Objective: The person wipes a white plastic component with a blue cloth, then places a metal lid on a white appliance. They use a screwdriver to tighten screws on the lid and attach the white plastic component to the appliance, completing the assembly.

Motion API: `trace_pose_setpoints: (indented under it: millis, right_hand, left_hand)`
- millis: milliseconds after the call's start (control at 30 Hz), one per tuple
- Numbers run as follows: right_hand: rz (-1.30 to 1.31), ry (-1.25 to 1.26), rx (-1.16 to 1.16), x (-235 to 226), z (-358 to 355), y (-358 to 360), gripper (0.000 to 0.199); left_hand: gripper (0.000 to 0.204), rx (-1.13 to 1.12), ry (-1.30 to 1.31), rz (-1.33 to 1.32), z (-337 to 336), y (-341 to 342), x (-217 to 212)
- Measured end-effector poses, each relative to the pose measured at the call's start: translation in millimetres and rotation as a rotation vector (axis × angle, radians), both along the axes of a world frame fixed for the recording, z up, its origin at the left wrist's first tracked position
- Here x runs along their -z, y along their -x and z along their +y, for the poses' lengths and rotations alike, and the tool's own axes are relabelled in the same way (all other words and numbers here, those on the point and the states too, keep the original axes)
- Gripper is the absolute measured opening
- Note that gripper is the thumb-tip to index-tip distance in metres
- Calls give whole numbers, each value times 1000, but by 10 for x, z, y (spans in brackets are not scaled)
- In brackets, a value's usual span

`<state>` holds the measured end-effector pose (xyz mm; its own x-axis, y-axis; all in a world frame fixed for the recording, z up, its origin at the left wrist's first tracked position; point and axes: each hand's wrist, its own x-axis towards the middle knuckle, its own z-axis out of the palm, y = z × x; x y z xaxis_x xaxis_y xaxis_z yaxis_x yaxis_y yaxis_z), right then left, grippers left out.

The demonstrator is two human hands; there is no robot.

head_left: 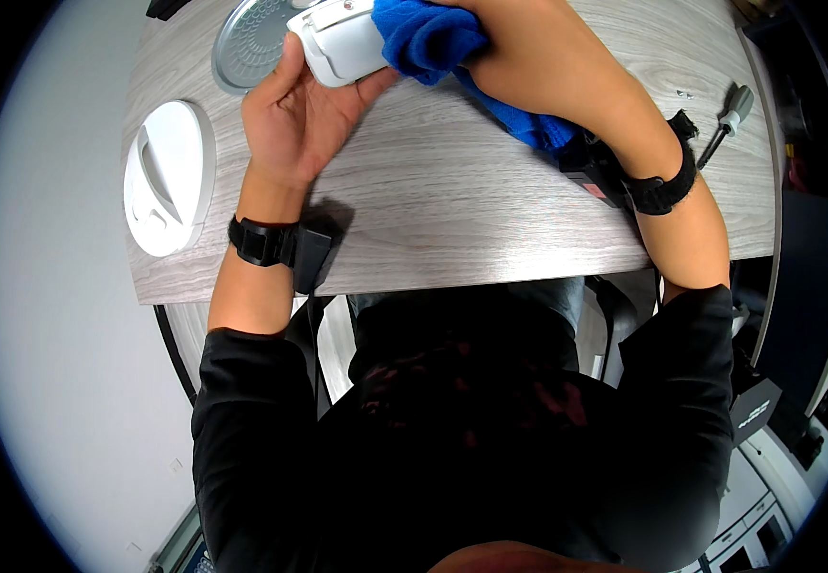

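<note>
Near the far edge of the picture, my left hand is closed around a white plastic housing, its thumb up along the left side and its fingers underneath. A small metal screw head shows on the housing's top face. My right hand grips a bright blue cloth, bunched against the housing's right end; the rest of the cloth trails down under my right wrist. Most of my right fingers are hidden by the cloth or cut off by the frame. Behind the housing lies a grey round mesh grille, partly cut off.
A white round cover with a curved recess lies at the table's left edge. On the right are a screwdriver with a grey handle and some tiny metal pieces, perhaps screws. Black strapped boxes sit at both wrists. Dark shelving stands to the right.
</note>
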<state>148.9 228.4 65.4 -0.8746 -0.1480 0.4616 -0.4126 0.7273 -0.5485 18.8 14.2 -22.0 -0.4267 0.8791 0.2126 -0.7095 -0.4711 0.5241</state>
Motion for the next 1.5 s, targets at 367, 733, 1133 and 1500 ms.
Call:
trace_pose_setpoints:
  millis: [367, 733, 1133, 1500]
  right_hand:
    - [115, -100, 55, 25, -109, -40, 47]
    - [56, -108, 39, 62, -83, 0, 50]
    - [45, -125, 61, 74, -90, 10, 46]
    - [254, -288, 249, 326, 12, 123, 48]
  left_hand:
    - [57, 15, 19, 60, -76, 95, 111]
    - [55, 9, 33, 97, -65, 108, 130]
    - [57, 24, 44, 95, -70, 129, 146]
    - [62, -218, 278, 283, 54, -158, -215]
